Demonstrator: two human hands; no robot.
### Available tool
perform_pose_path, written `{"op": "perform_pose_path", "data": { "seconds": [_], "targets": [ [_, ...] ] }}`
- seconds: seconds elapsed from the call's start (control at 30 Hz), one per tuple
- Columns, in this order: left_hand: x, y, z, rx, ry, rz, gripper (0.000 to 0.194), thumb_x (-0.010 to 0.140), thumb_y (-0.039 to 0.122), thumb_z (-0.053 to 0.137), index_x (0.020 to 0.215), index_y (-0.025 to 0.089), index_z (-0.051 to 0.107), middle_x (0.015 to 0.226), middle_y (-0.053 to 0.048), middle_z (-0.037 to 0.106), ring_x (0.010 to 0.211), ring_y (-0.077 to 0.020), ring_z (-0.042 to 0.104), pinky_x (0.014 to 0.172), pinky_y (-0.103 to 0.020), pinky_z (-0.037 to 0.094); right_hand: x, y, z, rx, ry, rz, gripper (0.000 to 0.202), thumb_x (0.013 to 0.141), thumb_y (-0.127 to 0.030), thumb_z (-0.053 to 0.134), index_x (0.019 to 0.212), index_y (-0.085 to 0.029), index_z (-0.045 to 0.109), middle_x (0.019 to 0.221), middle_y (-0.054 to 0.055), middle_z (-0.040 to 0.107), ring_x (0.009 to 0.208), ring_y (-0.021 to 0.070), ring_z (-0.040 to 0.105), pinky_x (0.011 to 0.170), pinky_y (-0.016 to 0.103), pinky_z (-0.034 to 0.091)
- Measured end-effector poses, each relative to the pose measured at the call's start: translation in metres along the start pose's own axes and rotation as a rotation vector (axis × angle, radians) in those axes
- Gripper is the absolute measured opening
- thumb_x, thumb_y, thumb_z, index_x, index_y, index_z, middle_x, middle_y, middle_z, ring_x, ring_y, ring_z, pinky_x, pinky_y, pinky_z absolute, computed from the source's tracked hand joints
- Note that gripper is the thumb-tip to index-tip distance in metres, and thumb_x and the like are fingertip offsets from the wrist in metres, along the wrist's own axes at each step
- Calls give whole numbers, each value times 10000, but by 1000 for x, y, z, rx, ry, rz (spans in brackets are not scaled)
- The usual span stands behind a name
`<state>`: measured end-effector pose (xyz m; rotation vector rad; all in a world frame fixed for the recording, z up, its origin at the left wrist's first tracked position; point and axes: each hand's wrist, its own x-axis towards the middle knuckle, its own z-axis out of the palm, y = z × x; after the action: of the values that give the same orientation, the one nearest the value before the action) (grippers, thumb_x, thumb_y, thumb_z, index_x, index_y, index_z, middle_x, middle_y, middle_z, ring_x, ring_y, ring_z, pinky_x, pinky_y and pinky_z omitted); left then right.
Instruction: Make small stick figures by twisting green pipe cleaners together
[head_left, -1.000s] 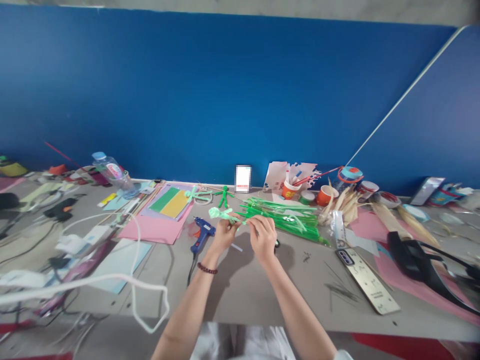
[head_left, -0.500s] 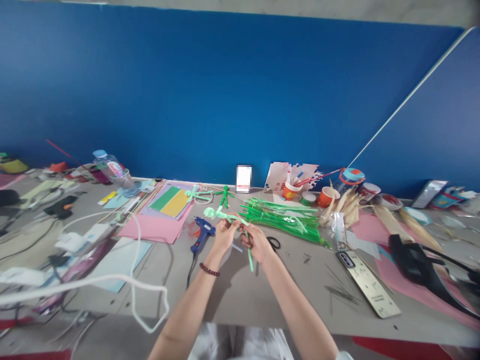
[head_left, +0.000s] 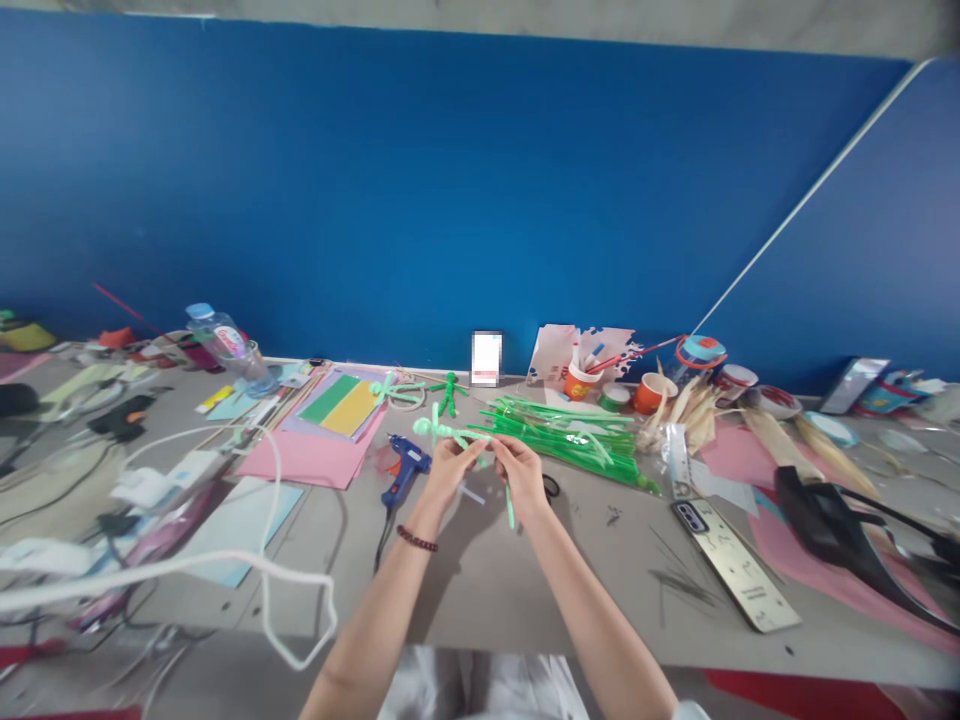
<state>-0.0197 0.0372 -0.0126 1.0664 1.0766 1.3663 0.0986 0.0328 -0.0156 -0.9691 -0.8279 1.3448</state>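
Above the middle of the table I hold a light green pipe-cleaner figure (head_left: 435, 428) sideways, its round head to the left. My left hand (head_left: 452, 470) pinches its body, with a bead bracelet on the wrist. Close beside it, my right hand (head_left: 523, 475) has its fingers closed on the figure's right end, and a loose green strand (head_left: 511, 508) hangs below them. Just behind stand a darker green pipe-cleaner figure (head_left: 449, 395) and, further left, a pale green one (head_left: 388, 388) lying on papers.
A blue hot glue gun (head_left: 407, 467) lies left of my hands. On the right are a bag of green pipe cleaners (head_left: 562, 437), black scissors handles (head_left: 551, 487), a phone (head_left: 735, 565) and a paper cup with pens (head_left: 581, 381). A white cable (head_left: 300, 570) loops at front left.
My right hand has turned and moved slightly right along the figure. A limb of the figure now points up, and the hanging strand has shifted right.
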Motion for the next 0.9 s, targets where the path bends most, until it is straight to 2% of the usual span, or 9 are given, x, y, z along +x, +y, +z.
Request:
{"op": "perform_pose_path", "data": {
  "seconds": [0.1, 0.27, 0.33, 0.43, 0.53, 0.63, 0.77, 0.83, 0.9],
  "targets": [
    [-2, 3, 1, 70, 35, -17, 370, 640, 415, 721, 488, 121, 554, 415, 66, 334, 415, -44, 274, 420, -213, 223, 0, 0, 0, -26, 3, -16, 290, 620, -403, 730, 777, -165, 676, 514, -41, 507, 417, 57, 295, 399, 214, 191],
    [-2, 4, 3, 15, 13, 87, 206, 670, 334, 700, 700, 133, 666, 594, 0, 578, 574, -108, 505, 560, -231, 409, -2, 3, 0, -107, -3, -47, 286, 653, -433, 698, 765, -172, 674, 504, -44, 474, 427, 67, 290, 405, 219, 207],
    [-2, 4, 5, -24, 26, 125, 175, 669, 308, 692, 701, 139, 658, 654, -22, 625, 644, -136, 561, 636, -260, 454, -3, 5, 1, -136, -18, -57, 295, 669, -450, 681, 775, -175, 682, 493, -44, 461, 427, 72, 297, 407, 219, 215],
    [-2, 2, 9, -49, 102, 129, 181, 652, 313, 692, 683, 145, 634, 665, -28, 637, 651, -151, 578, 661, -289, 476, -5, 8, 2, -227, -36, -95, 309, 708, -473, 639, 782, -180, 697, 506, -25, 500, 436, 93, 343, 418, 228, 260],
    [-3, 0, 12, -41, 171, 129, 204, 652, 340, 685, 685, 150, 617, 651, -20, 622, 631, -145, 565, 648, -285, 471, -9, 8, 4, -393, -21, -249, 260, 750, -433, 607, 749, -192, 703, 630, 25, 615, 530, 143, 473, 499, 255, 364],
    [-2, -3, 12, 30, 226, 156, 195, 660, 348, 674, 680, 165, 608, 660, -16, 622, 631, -144, 557, 636, -272, 457, -13, 10, 4, -580, 8, -431, 196, 788, -345, 574, 733, -208, 702, 704, 51, 660, 621, 185, 550, 597, 287, 417],
    [2, -5, 5, 219, 335, 180, 174, 635, 334, 697, 642, 180, 616, 657, -23, 636, 625, -161, 550, 622, -275, 438, -15, 11, 2, -752, -96, -554, 185, 818, -253, 526, 853, -232, 706, 824, 67, 690, 741, 213, 613, 693, 311, 448],
    [4, -6, 1, 312, 354, 188, 194, 620, 328, 707, 558, 184, 591, 580, -16, 609, 594, -167, 536, 607, -283, 426, -15, 10, -1, -822, -144, -608, 214, 839, -228, 491, 892, -235, 698, 842, 67, 688, 768, 210, 617, 707, 308, 449],
    [6, -7, -3, 393, 342, 177, 274, 610, 330, 709, 457, 190, 530, 465, 2, 532, 537, -163, 501, 581, -288, 408, -13, 6, -4, -886, -134, -675, 229, 857, -217, 464, 900, -230, 689, 832, 70, 679, 778, 207, 603, 711, 311, 442]
  ]
}}
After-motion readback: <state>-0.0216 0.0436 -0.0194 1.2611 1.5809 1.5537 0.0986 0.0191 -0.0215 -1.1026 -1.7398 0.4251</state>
